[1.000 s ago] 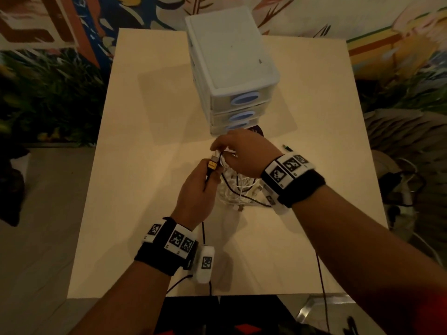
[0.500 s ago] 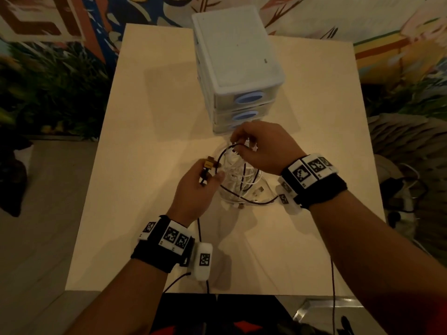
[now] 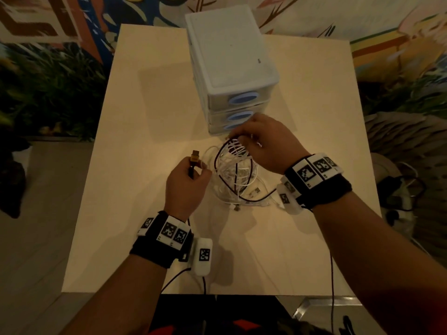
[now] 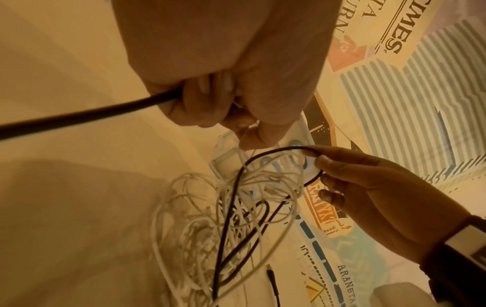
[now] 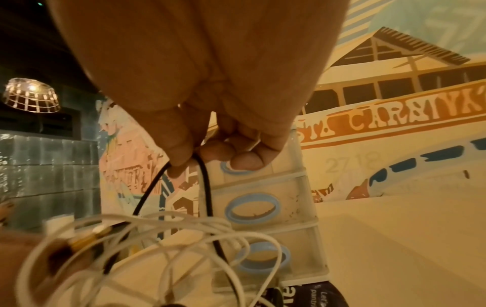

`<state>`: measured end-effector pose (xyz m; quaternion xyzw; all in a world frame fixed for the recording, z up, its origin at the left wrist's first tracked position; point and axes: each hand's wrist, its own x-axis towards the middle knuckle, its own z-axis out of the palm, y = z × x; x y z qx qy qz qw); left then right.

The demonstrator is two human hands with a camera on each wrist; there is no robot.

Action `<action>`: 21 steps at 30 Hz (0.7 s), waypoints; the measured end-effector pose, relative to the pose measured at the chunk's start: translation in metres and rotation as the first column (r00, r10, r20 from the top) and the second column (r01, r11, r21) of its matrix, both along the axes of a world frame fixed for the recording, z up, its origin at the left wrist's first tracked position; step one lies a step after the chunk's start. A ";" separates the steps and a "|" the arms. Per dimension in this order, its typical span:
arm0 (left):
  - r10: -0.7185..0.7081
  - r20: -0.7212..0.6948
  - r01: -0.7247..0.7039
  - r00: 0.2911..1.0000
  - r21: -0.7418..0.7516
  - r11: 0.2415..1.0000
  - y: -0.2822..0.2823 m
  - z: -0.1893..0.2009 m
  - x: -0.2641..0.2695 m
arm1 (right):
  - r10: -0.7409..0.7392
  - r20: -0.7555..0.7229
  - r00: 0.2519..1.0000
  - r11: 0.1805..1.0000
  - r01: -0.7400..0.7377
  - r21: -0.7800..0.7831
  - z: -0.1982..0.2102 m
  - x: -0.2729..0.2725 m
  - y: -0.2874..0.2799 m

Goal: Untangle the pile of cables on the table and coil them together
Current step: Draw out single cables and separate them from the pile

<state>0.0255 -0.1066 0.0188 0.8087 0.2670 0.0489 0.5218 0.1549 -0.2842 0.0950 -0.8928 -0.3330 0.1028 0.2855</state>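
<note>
Dim room, warm light; painted mural walls behind a pale rectangular table [image 3: 145, 117] that fills the middle of the head view. White three-drawer plastic organiser [image 3: 229, 56] stands at upper centre of the frame, blue oval pulls facing the person.

Cable pile [image 3: 233, 180] lies on the table just below the organiser, centre frame: mostly thin white cables in loose overlapping loops, with one black cable [image 3: 219, 158] threaded through them. A loose USB plug [image 3: 257, 190] rests at the lower right edge of the pile.

Left hand [image 3: 187, 187], centre-left of the pile, fingers curled round the black cable just behind its plug [image 3: 194, 157]; plug has a yellowish body and points up toward the top of the frame. In the left wrist view the black cable leaves the fist toward the left edge; a thin white strand also appears caught at the fingertips, not certain.

Right hand [image 3: 263, 146], at the upper right of the pile, just in front of the lowest drawer, raised above the table. Thumb and fingertips pinch a loop of the black cable; right wrist view shows both legs of the loop dropping from the pinch into the white tangle. Some white strands hang lifted under this hand.

Both wrists wear black bands with white marker tags.
</note>
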 end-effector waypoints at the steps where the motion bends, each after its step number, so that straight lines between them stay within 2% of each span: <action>1: 0.012 -0.036 -0.012 0.999 0.010 1.000 0.001 -0.002 0.000 | -0.037 -0.011 0.999 0.999 0.037 0.023 0.001 0.002 -0.003; 4: 0.035 -0.159 -0.037 0.987 -0.007 0.999 0.003 -0.005 0.000 | -0.164 -0.010 0.986 0.984 0.164 0.072 0.000 0.008 -0.014; 7: -0.014 -0.267 0.008 0.964 -0.022 1.000 0.007 -0.004 0.000 | -0.295 -0.025 0.955 0.952 0.296 0.074 -0.004 0.012 -0.025; 9: -0.004 -0.274 0.002 0.962 -0.010 1.000 0.008 -0.005 0.000 | -0.337 -0.008 0.941 0.939 0.337 0.065 -0.007 0.013 -0.029; 11: 0.090 -0.166 -0.087 0.982 0.026 0.996 0.007 -0.002 -0.001 | -0.297 -0.006 0.955 0.953 0.297 0.057 -0.007 0.012 -0.030; 13: 0.169 0.018 -0.169 0.985 0.027 0.985 0.004 0.007 0.000 | -0.193 -0.014 0.981 0.979 0.194 0.059 -0.005 0.008 -0.027; 15: 0.108 0.118 -0.112 0.987 0.026 0.993 -0.001 0.019 0.004 | -0.087 -0.012 0.996 0.993 0.088 0.081 -0.003 0.004 -0.022; 18: -0.089 0.053 0.083 0.995 0.099 0.992 -0.008 0.023 0.013 | -0.013 -0.031 0.999 0.989 0.017 0.146 0.002 -0.002 -0.015; 21: -0.111 -0.033 0.113 0.993 0.079 0.990 -0.010 0.017 0.016 | -0.038 -0.033 0.999 0.979 0.044 0.199 0.004 -0.003 -0.013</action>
